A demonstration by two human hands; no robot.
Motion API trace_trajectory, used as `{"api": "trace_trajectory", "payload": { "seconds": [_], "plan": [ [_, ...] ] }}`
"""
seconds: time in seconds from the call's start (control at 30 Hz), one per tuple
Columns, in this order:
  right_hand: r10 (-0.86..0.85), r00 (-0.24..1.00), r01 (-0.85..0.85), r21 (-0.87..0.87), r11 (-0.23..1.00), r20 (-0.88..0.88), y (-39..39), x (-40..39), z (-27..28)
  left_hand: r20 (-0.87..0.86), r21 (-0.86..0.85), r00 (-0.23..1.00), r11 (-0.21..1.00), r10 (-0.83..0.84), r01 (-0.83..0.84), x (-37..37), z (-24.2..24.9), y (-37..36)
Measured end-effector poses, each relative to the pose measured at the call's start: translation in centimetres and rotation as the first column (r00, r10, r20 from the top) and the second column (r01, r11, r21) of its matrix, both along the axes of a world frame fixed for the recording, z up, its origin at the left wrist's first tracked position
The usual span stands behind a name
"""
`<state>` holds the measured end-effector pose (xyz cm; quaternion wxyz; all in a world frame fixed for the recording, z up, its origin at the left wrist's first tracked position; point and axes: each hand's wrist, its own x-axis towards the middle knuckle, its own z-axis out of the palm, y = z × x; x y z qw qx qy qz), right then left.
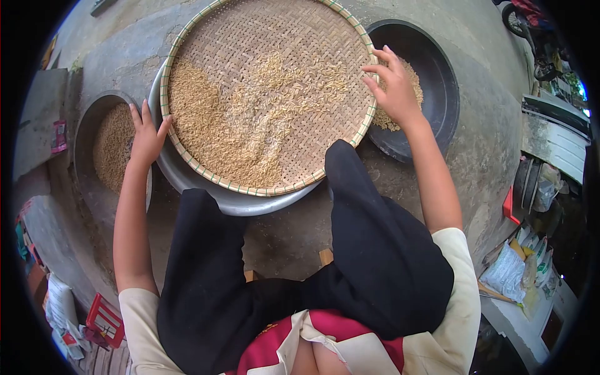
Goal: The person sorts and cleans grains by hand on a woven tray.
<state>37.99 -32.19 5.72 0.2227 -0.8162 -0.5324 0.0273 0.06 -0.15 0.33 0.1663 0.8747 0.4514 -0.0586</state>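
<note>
A round woven winnowing tray (300, 31) with a green-stitched rim lies over a wide metal basin (250, 205). Unhusked rice grains (200, 125) are heaped along its left and lower left, thinning out toward the middle and right. My left hand (147, 137) is beside the tray's left rim, fingers apart, the thumb right at the edge. On the opposite side, my right hand (397, 92) has spread, slightly bent fingers, their tips reaching over the right rim. Neither hand is wrapped round the rim.
A dark tub (437, 94) with some grain stands at the right, partly under the tray. At the left is another grain-filled tub (84, 147). My knees flank the basin's near side. Filled bags (506, 272) and a parked motorbike (540, 37) are farther right.
</note>
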Motion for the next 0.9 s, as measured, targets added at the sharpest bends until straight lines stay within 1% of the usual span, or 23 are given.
{"api": "trace_trajectory", "payload": {
  "seconds": [0.03, 0.07, 0.13, 0.2, 0.3, 0.37, 0.5, 0.6, 0.67, 0.7, 0.77, 0.83, 0.9],
  "plan": [
    [0.110, 0.994, -0.109, -0.067, 0.992, 0.018, 0.5, -0.8, 0.0, 0.001, -0.003, 1.000, 1.000, 0.002, -0.002, 0.1, 0.1, -0.1],
    [0.114, 0.993, -0.113, -0.066, 0.991, 0.017, 0.9, -1.6, 0.0, 0.000, -0.001, 1.000, 1.000, 0.006, -0.006, 0.1, 0.1, -0.2],
    [0.166, 0.982, -0.135, -0.291, 0.947, 0.084, 1.5, -2.8, -0.4, 0.004, -0.004, 1.000, 1.000, 0.006, -0.006, 0.1, 0.2, -0.2],
    [0.182, 0.982, -0.157, -0.298, 0.942, 0.059, 1.7, -2.8, -1.0, -0.001, -0.004, 1.000, 1.000, 0.017, -0.017, 0.2, 0.4, -0.2],
    [0.163, 0.986, -0.149, -0.276, 0.949, 0.029, 1.4, -2.3, -1.6, 0.006, -0.035, 1.000, 0.999, 0.025, -0.025, 0.3, 0.6, -0.3],
    [0.147, 0.989, -0.142, -0.264, 0.954, 0.000, 1.2, -1.8, -1.8, 0.013, -0.025, 1.000, 0.999, 0.021, -0.021, 0.1, 0.3, -0.2],
    [0.133, 0.991, -0.129, -0.242, 0.962, 0.002, 1.3, -2.1, -2.1, 0.004, -0.008, 1.000, 1.000, 0.011, -0.011, 0.0, 0.0, -0.1],
    [0.146, 0.989, -0.134, -0.239, 0.962, 0.036, 1.5, -2.4, -2.5, 0.006, -0.011, 1.000, 1.000, 0.010, -0.010, 0.0, 0.0, -0.1],
    [0.091, 0.996, -0.088, -0.239, 0.967, 0.003, 1.6, -2.5, -2.6, 0.007, -0.011, 1.000, 1.000, 0.012, -0.011, 0.0, -0.1, 0.0],
    [0.092, 0.996, -0.089, -0.238, 0.967, 0.002, 1.7, -2.6, -2.6, 0.008, -0.012, 1.000, 1.000, 0.012, -0.012, 0.0, -0.1, 0.0],
    [0.096, 0.995, -0.081, -0.285, 0.955, 0.041, 1.9, -2.8, -2.5, 0.009, -0.004, 1.000, 1.000, 0.009, -0.009, 0.0, -0.1, 0.1],
    [0.089, 0.995, -0.073, -0.294, 0.953, 0.041, 2.2, -2.8, -2.6, 0.010, 0.004, 1.000, 1.000, 0.006, -0.006, 0.0, 0.0, 0.0],
    [0.082, 0.996, -0.066, -0.302, 0.951, 0.040, 2.4, -2.9, -2.7, -0.012, -0.070, 0.999, 0.997, 0.043, -0.044, 0.3, 0.5, -0.2]
  ]
}}
